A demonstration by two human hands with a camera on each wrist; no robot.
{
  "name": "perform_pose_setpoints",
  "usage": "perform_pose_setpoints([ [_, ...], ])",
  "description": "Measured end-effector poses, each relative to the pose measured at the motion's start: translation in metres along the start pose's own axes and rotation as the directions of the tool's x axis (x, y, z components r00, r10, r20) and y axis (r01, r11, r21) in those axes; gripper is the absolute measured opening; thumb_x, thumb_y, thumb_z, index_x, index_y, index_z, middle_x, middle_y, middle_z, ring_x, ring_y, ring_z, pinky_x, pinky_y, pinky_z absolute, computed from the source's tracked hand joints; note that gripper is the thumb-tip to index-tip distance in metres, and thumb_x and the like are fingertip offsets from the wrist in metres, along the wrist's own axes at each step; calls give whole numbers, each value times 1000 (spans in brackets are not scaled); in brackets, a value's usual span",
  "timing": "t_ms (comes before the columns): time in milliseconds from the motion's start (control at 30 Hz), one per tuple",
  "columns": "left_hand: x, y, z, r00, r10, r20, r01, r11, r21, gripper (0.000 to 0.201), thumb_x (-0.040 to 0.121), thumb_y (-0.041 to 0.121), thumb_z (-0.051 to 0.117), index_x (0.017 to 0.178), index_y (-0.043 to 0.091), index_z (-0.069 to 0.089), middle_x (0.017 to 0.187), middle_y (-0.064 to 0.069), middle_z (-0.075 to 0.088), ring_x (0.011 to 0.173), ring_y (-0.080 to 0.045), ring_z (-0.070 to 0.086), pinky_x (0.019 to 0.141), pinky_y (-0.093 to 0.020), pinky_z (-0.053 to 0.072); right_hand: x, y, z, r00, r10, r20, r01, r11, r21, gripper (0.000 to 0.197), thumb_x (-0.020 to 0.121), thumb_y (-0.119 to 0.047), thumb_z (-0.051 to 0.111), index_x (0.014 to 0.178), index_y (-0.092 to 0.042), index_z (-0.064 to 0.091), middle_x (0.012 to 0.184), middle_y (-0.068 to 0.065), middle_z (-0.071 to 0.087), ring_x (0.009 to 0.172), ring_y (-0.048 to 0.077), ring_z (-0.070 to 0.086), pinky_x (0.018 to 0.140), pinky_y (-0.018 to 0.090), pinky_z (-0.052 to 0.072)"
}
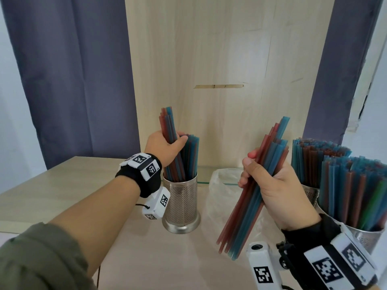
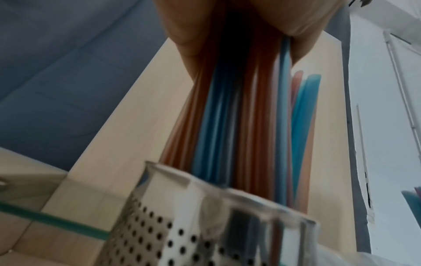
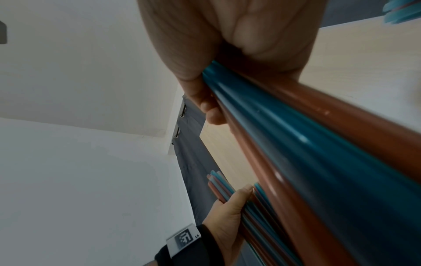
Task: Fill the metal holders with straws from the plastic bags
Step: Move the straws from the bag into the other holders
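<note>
A perforated metal holder (image 1: 181, 203) stands mid-table, part full of red and blue straws. My left hand (image 1: 167, 148) grips a bundle of straws (image 1: 167, 126) whose lower ends sit inside that holder (image 2: 205, 234); the left wrist view shows the bundle (image 2: 227, 126) running down into its rim. My right hand (image 1: 270, 185) holds a second bundle of straws (image 1: 259, 181) tilted in the air, above a clear plastic bag (image 1: 217, 197). In the right wrist view my fingers (image 3: 205, 100) curl round this bundle (image 3: 318, 144).
Two more metal holders (image 1: 364, 237) packed with straws (image 1: 343, 176) stand at the right edge, close to my right wrist. A pale wooden panel (image 1: 219, 59) rises behind the table (image 1: 62, 185), with dark curtains (image 1: 73, 70) on both sides.
</note>
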State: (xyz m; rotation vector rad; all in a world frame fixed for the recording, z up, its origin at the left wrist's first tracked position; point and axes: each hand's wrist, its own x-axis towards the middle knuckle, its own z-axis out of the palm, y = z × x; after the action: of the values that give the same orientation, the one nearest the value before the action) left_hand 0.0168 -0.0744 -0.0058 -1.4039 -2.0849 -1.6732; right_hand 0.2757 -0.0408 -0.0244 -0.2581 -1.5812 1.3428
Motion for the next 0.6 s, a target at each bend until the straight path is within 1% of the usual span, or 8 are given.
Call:
perform_pose_setpoints([
  [100,1,-1,2,998,33,58,-35,999,29,22,83,34,71,100,20,69,93,15,66,91,-7,63,84,-24,50,-2,0,0,1000,5,11,-5,1000,-10,3,94,-12,57,94,-12,54,59,3,56,61,20,56,59,26,53],
  [167,0,-1,3,994,63,87,-68,996,52,36,77,32,77,106,20,59,96,15,63,92,-7,61,85,-23,47,-3,1,0,1000,3,11,-3,1000,-14,4,94,-12,57,95,-11,54,59,4,55,60,20,55,58,25,52],
  [233,-3,-2,3,988,117,99,-126,988,86,55,73,30,80,119,19,50,106,9,60,99,-9,59,90,-25,46,-4,2,0,1000,6,5,-6,1000,-22,6,93,-12,57,97,-9,54,60,4,56,61,21,56,58,25,52],
  [300,-5,-8,4,975,193,114,-210,964,163,69,70,33,81,127,19,45,117,2,57,107,-15,57,96,-32,48,-5,4,0,1000,5,7,-5,999,-39,6,93,-12,58,96,-10,54,60,3,57,61,21,56,59,25,52],
  [367,-5,-15,4,965,225,134,-249,947,201,76,66,38,81,129,21,41,118,1,54,110,-18,56,97,-40,50,-7,6,1,1000,2,10,-2,999,-46,4,93,-10,58,95,-10,54,59,4,56,60,20,56,58,24,51],
  [467,-5,-18,0,967,213,137,-239,948,212,92,59,43,85,133,22,34,123,3,53,114,-17,56,99,-41,49,-8,8,3,1000,26,11,-25,999,-38,4,93,-9,58,95,-9,54,60,5,55,59,17,56,57,22,51],
  [533,-2,-15,-5,970,206,128,-230,950,213,113,55,40,90,141,27,18,136,0,46,121,-17,52,105,-35,43,-8,9,2,999,31,13,-30,998,-47,5,93,-10,59,95,-9,54,61,5,56,59,17,57,58,23,51],
  [600,5,-11,-9,963,216,159,-245,950,194,139,51,36,93,146,36,-8,150,-2,32,129,-15,43,108,-34,37,-7,11,2,999,34,11,-33,998,-52,5,93,-11,59,95,-9,54,61,5,56,59,17,57,58,23,51],
])
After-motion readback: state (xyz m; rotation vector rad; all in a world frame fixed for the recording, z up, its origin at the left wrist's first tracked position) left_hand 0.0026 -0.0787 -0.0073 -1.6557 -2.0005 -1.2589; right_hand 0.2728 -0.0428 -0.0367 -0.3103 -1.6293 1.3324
